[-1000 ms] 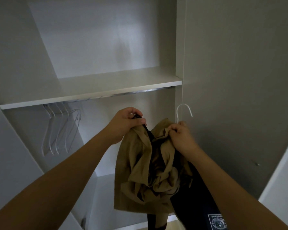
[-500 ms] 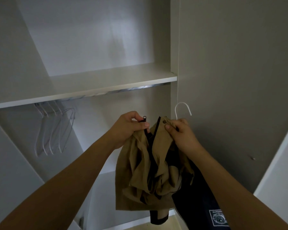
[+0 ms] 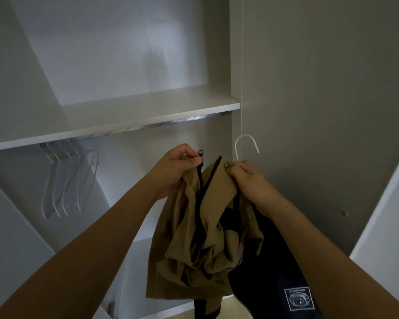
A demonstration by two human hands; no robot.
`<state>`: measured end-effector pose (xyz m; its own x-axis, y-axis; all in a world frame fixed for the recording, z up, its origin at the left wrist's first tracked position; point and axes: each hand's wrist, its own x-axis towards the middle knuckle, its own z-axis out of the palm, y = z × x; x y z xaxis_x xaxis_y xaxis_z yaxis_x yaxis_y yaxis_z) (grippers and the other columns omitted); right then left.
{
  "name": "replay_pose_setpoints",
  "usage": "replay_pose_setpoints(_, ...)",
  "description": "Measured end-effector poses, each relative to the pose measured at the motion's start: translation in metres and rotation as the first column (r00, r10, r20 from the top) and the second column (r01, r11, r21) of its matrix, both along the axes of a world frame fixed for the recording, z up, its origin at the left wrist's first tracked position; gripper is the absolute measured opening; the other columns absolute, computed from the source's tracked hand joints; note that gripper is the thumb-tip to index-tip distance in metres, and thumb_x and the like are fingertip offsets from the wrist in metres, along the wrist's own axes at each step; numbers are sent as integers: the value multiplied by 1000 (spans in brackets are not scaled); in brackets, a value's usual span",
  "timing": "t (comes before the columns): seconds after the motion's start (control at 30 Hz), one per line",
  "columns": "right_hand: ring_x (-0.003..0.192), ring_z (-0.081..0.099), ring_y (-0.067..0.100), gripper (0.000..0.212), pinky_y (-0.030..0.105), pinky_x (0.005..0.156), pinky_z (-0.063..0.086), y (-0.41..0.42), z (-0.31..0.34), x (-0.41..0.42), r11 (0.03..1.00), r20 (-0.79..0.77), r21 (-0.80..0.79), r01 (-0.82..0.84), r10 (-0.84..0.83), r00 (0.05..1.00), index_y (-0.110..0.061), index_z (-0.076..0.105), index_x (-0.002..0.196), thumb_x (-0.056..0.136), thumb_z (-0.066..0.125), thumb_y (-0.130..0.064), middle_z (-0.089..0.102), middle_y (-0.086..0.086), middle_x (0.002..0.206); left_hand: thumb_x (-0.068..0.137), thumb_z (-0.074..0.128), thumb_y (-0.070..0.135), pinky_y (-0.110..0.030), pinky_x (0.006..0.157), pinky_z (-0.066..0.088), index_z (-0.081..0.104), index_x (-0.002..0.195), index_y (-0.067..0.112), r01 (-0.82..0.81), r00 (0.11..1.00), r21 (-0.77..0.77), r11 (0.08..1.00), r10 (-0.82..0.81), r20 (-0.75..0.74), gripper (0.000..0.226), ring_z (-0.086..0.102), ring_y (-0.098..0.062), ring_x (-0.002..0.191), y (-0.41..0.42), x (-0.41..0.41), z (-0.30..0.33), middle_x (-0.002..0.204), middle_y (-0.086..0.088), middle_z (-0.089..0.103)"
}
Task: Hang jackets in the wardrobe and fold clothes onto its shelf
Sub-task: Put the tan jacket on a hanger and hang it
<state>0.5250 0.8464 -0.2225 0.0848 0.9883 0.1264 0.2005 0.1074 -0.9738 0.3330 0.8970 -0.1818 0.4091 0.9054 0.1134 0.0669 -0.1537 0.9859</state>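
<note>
Left hand: the left hand pinches the top of one front edge of a tan fabric jacket with a black zipper, the black zipper pull sticking up just above its thumb.
Right hand: the right hand is clamped on the opposite collar edge, at 3 o'clock from the left hand, and appears also to hold the white wire hanger, whose hook rises above the knuckles.
Jacket: it hangs bunched between both hands in front of the open wardrobe, below the shelf; a dark navy garment with a square printed patch drapes under the right forearm at 5 o'clock.
What has changed: over the last second the two hands have drawn apart, and the zipper line, closed up in a crumple before, now shows as an open V between them; the view has also tilted a little upward.
Meaning for the task: the collar is likely being spread so the hanger can seat in the shoulders; hanging itself is not yet done.
Wardrobe: a pale grey wardrobe shelf carries a silver metal rail beneath it; a cluster of clear plastic hangers hangs at 9 o'clock.
</note>
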Motion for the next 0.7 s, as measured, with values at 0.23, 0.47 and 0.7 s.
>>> replay_pose_setpoints(0.23,91,52,15,25,24,82,44,-3,15,2,1000,33,-14,-18,18,999,-3,58,86,97,47,-22,45,6,105,88,67,13,-23,71,55,74,87,20,-25,1000,113,993,25,0,10,68,-15,80,2,-2,6,86,-3,72)
replay_pose_setpoints(0.47,96,60,16,34,26,74,45,-7,24,-1,995,-156,-90,-35,20,988,-17,57,103,94,47,-48,56,10,113,91,62,10,-28,75,56,72,86,15,-7,1000,138,990,6,8,13,66,-19,81,-2,-1,12,86,-8,70)
replay_pose_setpoints(0.7,104,58,17,16,27,87,46,-15,33,5,984,-93,-41,-175,170,981,-23,65,86,94,57,-34,50,9,119,89,64,7,-27,74,55,67,86,15,-23,999,205,978,18,28,9,67,-15,76,-10,2,19,79,-1,71)
